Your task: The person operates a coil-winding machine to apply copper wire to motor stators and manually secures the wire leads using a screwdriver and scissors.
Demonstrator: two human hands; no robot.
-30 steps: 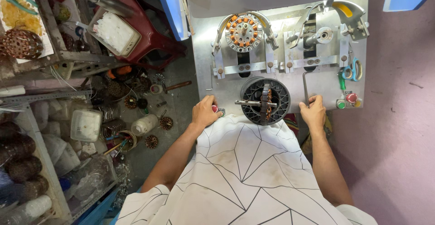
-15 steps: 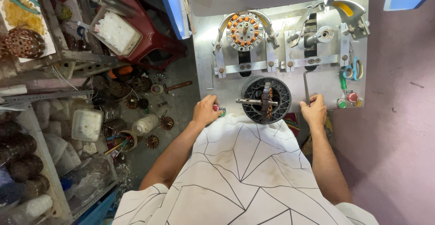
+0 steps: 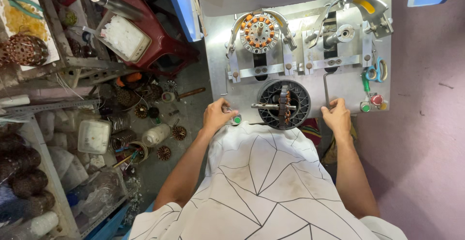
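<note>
Left grip curled, fingers together, on green push button at front edge of grey metal surface, left of black ribbed round housing. Right grip clenched on one bent steel rod, right of housing. One copper-wound stator behind housing. Scissors, red button far right.

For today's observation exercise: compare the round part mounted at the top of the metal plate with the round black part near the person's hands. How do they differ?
The upper round part shows orange and copper segments around a central hub; the black round part is dark with a ribbed rim.
The upper part sits framed by curved metal arms; the black part has a metal shaft across it.
The upper part lies far from the left hand and right hand; the black part lies between them.
Both are circular and rest on the metal plate.
</note>
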